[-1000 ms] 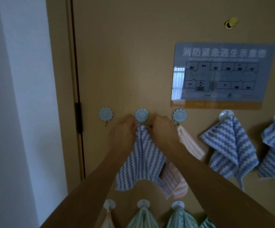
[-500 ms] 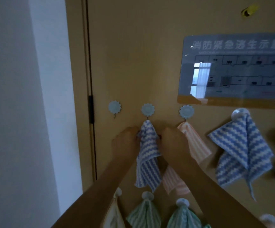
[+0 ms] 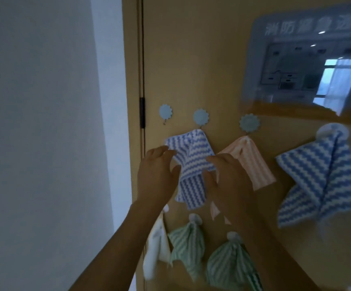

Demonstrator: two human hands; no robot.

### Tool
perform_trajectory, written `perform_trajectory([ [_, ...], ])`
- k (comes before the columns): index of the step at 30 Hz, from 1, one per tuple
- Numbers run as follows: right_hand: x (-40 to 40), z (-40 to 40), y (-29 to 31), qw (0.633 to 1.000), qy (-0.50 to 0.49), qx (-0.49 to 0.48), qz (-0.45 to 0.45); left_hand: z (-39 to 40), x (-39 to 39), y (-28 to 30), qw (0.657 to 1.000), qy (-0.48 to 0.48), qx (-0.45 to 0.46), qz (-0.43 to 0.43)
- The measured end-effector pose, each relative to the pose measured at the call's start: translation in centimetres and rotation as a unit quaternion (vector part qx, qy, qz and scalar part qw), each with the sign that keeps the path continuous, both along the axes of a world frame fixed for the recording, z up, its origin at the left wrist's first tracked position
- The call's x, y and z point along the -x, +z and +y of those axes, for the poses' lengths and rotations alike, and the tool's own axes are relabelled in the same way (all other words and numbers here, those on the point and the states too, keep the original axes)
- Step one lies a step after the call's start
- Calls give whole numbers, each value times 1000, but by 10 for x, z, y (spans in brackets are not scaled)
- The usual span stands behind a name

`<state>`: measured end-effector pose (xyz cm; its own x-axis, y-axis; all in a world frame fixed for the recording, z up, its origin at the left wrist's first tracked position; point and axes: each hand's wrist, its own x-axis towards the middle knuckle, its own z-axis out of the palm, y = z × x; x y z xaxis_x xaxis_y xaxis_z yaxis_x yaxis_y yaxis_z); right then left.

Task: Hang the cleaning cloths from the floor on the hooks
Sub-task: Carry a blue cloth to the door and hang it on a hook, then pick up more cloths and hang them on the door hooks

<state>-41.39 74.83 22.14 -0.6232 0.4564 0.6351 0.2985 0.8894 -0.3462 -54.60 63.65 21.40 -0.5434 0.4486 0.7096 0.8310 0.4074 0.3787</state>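
Observation:
A blue-and-white striped cloth [image 3: 191, 158] hangs from the middle flower-shaped hook [image 3: 201, 117] on the tan door. My left hand [image 3: 156, 177] is at its left edge, fingers spread and touching the fabric. To the cloth's right my right hand [image 3: 227, 179] has its fingers spread against the lower part. The hook to the left [image 3: 165, 111] is bare. A pink striped cloth [image 3: 252, 160] hangs from the right flower hook [image 3: 249, 122], partly behind my right hand.
Another blue striped cloth [image 3: 325, 177] hangs at the right under an evacuation sign [image 3: 309, 66]. Below, a white cloth [image 3: 156, 250] and two green striped cloths [image 3: 188, 246] hang on a lower row of hooks. A white wall [image 3: 44, 122] borders the door frame.
The blue cloth went onto the middle hook and now hangs by itself. Both hands have let go of its top, slid down and opened. The camera has moved closer and left.

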Motion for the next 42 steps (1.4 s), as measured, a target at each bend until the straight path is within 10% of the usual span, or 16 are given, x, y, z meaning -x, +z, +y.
perform_trajectory([
  [19,-1,-139,-53,968,235,75,-55,-170,-73,-70,952,276,118,-58],
  [42,-101,-520,-101,856,485,87,-158,-565,-269,-122,833,513,109,-175],
])
